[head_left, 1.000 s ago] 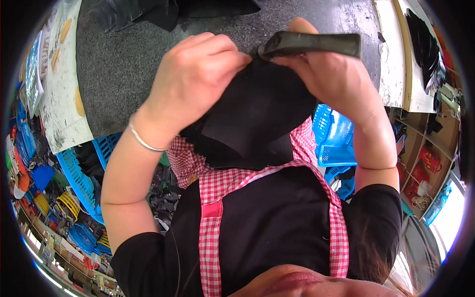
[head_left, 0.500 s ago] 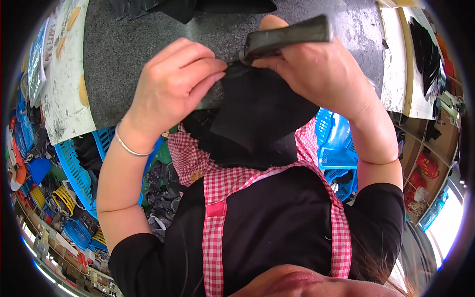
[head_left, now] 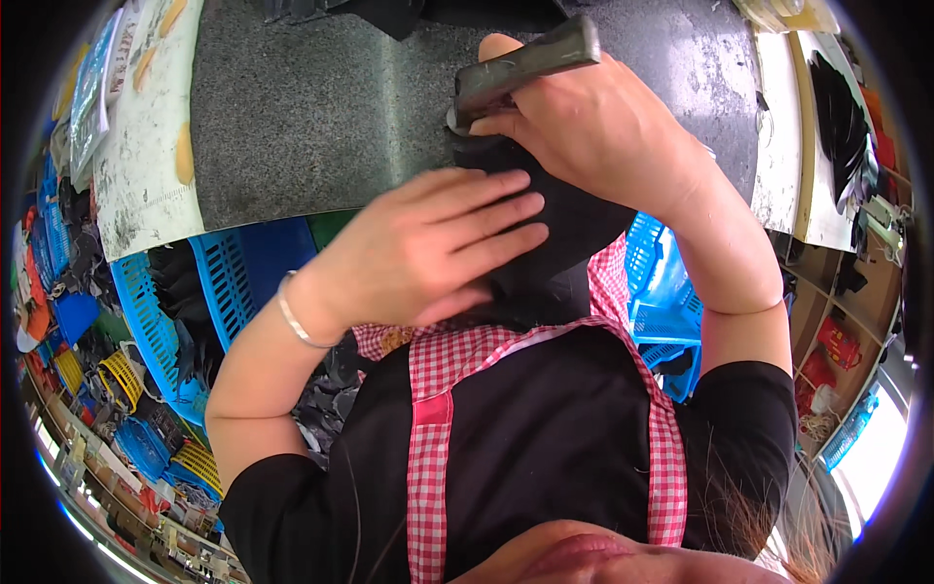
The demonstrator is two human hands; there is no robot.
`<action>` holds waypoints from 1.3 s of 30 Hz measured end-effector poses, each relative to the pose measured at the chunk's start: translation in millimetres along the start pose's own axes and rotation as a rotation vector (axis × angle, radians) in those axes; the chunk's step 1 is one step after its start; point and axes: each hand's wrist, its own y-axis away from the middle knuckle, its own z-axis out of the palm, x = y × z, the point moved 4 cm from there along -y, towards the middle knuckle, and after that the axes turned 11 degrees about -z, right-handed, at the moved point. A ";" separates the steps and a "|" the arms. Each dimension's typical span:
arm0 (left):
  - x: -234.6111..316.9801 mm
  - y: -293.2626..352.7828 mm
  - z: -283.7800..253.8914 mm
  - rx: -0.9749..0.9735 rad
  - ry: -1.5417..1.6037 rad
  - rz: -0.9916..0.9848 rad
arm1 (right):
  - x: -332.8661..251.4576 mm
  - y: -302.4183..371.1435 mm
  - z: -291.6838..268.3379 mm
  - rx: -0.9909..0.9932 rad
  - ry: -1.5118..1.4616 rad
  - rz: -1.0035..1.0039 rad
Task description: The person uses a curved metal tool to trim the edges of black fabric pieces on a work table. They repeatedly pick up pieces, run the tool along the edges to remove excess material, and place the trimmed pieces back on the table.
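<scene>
My right hand (head_left: 608, 131) grips a dark metal tool (head_left: 535, 63) with a straight flat bar and a curved end, whose exact kind I cannot make out. Its thumb and fingertips are at the top edge of a black sheet piece (head_left: 584, 216), by the near side of the dark work surface (head_left: 292, 117). The piece hangs over the table edge toward my lap. Over its left part hovers or rests my left hand (head_left: 428, 243), fingers spread and slightly blurred, with nothing seen in it. Part of the black piece is hidden beneath that hand.
More black pieces (head_left: 389, 12) lie at the far edge of the surface. Blue plastic baskets (head_left: 219, 282) stand below on the left, another blue basket (head_left: 666, 282) on the right. A white board (head_left: 146, 185) borders the left side. Shelves (head_left: 837, 292) stand at far right.
My left hand has left the upper edge of the black piece, moved right and nearer to me, and its fingers have spread. My right hand and the tool have shifted slightly left.
</scene>
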 end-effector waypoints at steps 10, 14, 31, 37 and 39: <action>1.1 42.4 48.8 -0.307 0.329 -0.159 | -38.3 57.6 -11.1 -0.133 -0.319 0.086; -45.3 -23.6 -44.3 -0.256 0.689 -0.590 | -15.7 41.6 -52.8 0.245 -0.207 0.145; -220.5 -80.0 -101.6 0.336 1.064 -0.621 | 108.2 -87.6 -74.2 0.251 0.048 0.202; -170.2 -112.2 -90.7 0.288 0.022 -0.624 | 73.5 -80.1 -106.4 0.506 -0.051 0.285; -197.6 -107.2 -82.2 0.399 -0.164 -0.677 | 79.6 -92.1 -93.7 0.490 0.062 0.012</action>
